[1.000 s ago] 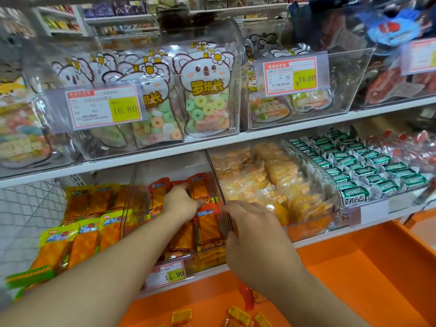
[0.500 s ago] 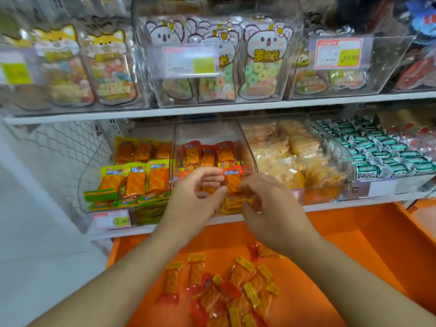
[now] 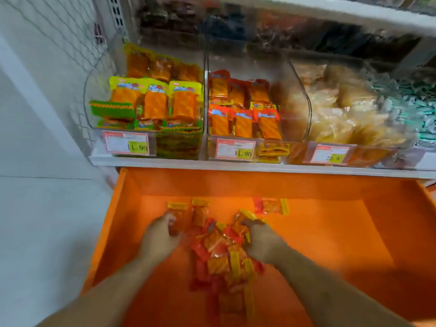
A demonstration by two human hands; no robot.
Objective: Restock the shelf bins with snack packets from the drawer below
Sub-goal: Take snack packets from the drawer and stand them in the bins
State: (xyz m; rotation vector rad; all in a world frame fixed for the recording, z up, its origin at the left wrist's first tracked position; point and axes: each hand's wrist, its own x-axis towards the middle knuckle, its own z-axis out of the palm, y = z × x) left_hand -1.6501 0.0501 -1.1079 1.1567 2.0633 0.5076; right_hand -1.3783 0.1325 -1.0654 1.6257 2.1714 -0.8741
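- Both hands are down in the orange drawer, one on each side of a loose pile of red-and-yellow snack packets lying on the drawer floor.
- The left hand sits at the pile's left edge, fingers curled onto a packet there; the blur hides whether they actually close round it.
- The right hand is at the pile's right edge, fingers bent down among the packets; whether it holds one cannot be told.
- A few packets lie apart from the pile toward the drawer's back wall, one of them off to the right.
- Above the drawer, on the shelf, stands a row of clear bins.
- The middle bin holds red-topped packets of the same kind, stacked in rows.
- The left bin holds similar packets with green-and-yellow tops.
- A bin to the right is filled with pale yellow wrapped snacks.
- White price tags with yellow patches are fixed to the bin fronts.
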